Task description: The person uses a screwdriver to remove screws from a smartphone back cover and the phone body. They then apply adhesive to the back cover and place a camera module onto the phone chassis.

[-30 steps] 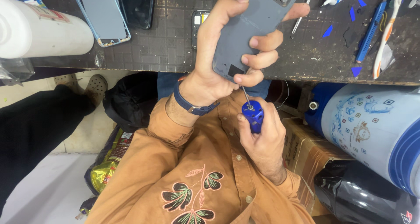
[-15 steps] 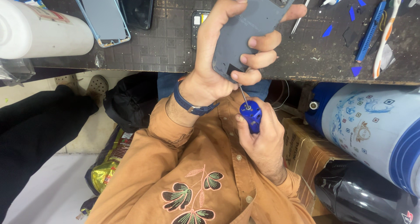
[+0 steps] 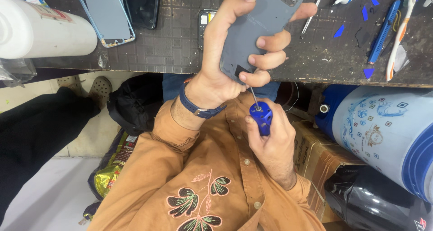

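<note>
My left hand (image 3: 228, 55), with a blue band on its wrist, grips a grey phone (image 3: 266, 19) back side up over the front edge of the dark work mat (image 3: 180, 46). My right hand (image 3: 270, 145) holds a small blue-handled screwdriver (image 3: 260, 116) just below it. The thin shaft points up, and its tip touches the phone's lower edge beside my left fingertips. Both hands stay close to my chest, above my orange shirt.
On the mat lie a light blue phone back panel (image 3: 106, 14), a dark phone (image 3: 142, 5), a small part (image 3: 205, 21), tweezers (image 3: 311, 14), blue triangular picks (image 3: 339, 31), a blue tool (image 3: 383, 28) and a toothbrush (image 3: 401, 28). A white cylinder (image 3: 45, 30) lies left. A blue-white water cooler (image 3: 383, 131) and a cardboard box (image 3: 315, 159) stand right.
</note>
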